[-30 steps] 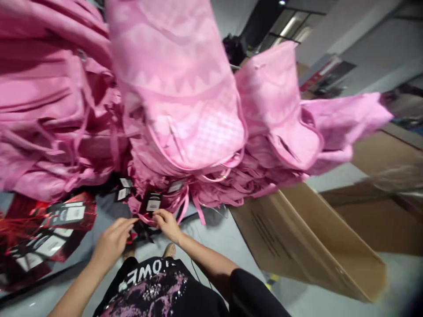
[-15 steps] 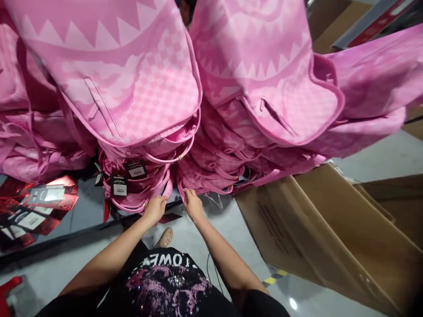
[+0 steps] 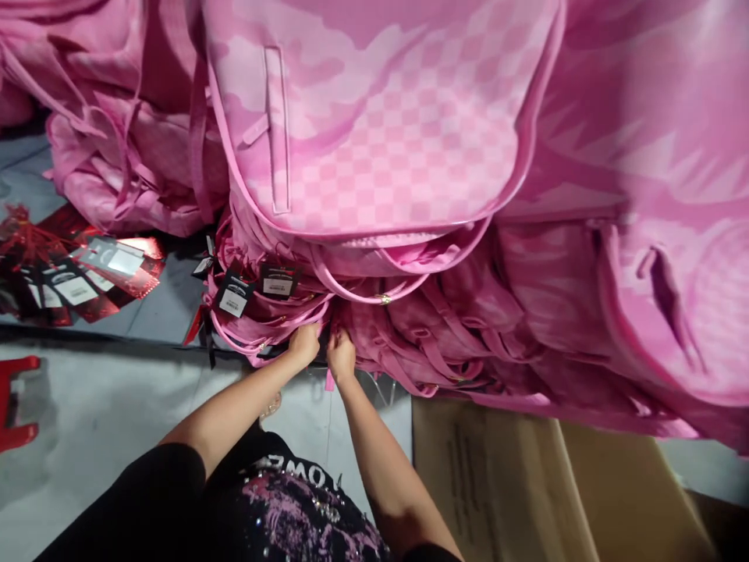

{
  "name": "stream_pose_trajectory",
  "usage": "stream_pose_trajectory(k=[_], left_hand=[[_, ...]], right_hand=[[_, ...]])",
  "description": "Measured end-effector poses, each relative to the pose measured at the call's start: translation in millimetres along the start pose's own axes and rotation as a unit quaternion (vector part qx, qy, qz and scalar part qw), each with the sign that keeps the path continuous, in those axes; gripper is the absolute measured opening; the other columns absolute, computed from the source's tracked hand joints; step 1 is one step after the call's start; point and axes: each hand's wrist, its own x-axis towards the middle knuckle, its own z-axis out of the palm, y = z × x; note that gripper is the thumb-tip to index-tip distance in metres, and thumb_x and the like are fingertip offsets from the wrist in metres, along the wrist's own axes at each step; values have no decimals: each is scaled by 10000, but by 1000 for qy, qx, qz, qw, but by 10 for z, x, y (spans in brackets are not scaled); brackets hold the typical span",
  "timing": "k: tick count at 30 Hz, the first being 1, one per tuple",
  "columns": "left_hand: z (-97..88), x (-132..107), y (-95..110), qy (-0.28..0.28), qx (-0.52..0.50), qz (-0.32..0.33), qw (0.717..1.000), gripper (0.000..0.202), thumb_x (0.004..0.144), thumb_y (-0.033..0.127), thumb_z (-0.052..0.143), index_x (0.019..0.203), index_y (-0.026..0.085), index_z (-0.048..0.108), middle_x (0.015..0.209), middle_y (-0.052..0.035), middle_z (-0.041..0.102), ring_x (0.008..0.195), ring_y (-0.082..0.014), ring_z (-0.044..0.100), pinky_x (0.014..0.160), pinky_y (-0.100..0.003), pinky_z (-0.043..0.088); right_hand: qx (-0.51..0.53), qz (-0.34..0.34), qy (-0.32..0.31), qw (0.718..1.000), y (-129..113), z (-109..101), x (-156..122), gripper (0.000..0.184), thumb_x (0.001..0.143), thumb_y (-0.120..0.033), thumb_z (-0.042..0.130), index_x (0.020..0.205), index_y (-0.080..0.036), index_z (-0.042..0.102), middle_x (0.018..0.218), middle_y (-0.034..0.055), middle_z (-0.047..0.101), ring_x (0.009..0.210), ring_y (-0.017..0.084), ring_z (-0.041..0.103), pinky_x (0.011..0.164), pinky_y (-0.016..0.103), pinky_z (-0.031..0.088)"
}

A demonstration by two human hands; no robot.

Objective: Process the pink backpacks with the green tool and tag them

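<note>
Pink backpacks are stacked in front of me, and the top backpack carries a checkered and camouflage pattern. At the front of that stack, my left hand is closed on a pink strap. Close beside it, my right hand is curled shut on another pink strap, whose end hangs below the fingers. Black hang tags with white labels dangle from the stack, left of my hands. What lies inside each fist is mostly hidden.
More pink backpacks rest on the left, and another stack stands on the right. Red and black tags lie on the grey table. An open cardboard box is at lower right, and a red stool stands at far left.
The view has turned and come closer, so the backpacks fill more of it. My hands have drawn nearer each other, still at the straps, and a strap end now hangs below the right one.
</note>
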Motion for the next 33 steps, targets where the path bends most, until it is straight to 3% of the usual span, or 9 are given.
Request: stream_pose_trajectory(k=[6,11,20,28,33], left_hand=[[125,169,94,5,15,-22,1000,286,950,252,516,1206,166,609,1067,-80,688,1004,-196,648,917,-418,511],[134,243,160,2,51,-28,998,276,958,286,510,1183,159,607,1072,-78,666,1004,-195,634,916,-422,509],[110,217,189,4,73,-38,997,256,966,235,466,1149,159,628,1122,-91,655,1051,-210,620,918,-412,497],[188,434,308,-27,39,-70,996,304,940,350,546,1158,144,598,1155,-93,629,1056,-204,610,937,-431,506],[187,571,236,-54,12,-68,996,321,931,363,561,1172,153,587,1172,-88,615,1033,-200,612,899,-420,528]], right_hand=[[74,-22,-11,997,122,70,36,502,937,-245,290,1398,-113,438,1036,109,696,771,161,640,705,232,495],[101,-7,-10,995,106,66,96,479,924,-239,307,1348,-124,498,975,85,698,730,162,632,687,243,507],[51,51,-2,997,-4,51,83,379,972,-241,322,1253,-134,553,932,101,703,774,180,651,699,248,474],[-2,57,-30,998,-1,-3,-42,468,984,-265,355,1445,-196,392,1062,105,708,869,194,682,724,252,479],[-53,69,-77,993,-80,-73,77,427,991,-248,361,1403,-175,448,1043,126,705,936,219,686,770,296,510]])
